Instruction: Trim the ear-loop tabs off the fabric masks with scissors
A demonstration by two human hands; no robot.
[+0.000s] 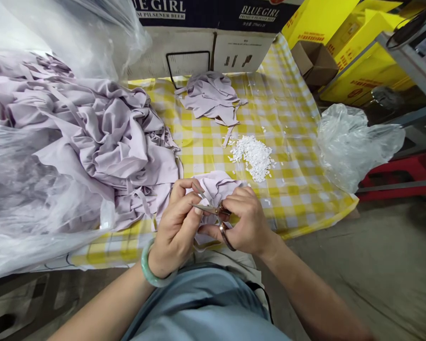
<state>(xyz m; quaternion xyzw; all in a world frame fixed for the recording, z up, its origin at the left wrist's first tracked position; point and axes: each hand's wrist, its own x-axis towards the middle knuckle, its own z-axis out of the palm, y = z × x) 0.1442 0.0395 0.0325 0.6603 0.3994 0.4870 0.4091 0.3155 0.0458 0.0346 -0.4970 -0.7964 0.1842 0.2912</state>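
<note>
My right hand grips a pair of small scissors, fingers through the bronze-coloured handles. The blades point left, towards the fingertips of my left hand. That hand is closed on a pale lilac piece of fabric, pinching its edge near the blades. Part of this fabric hangs down between my hands at the table's front edge. What exactly lies between the blades is hard to make out. A green bangle circles my left wrist.
To the left rises a large heap of lilac fabric, partly under clear plastic. A smaller lilac pile lies before the beer cartons. Many small white bits are heaped on the checked tablecloth. A plastic bag hangs at right.
</note>
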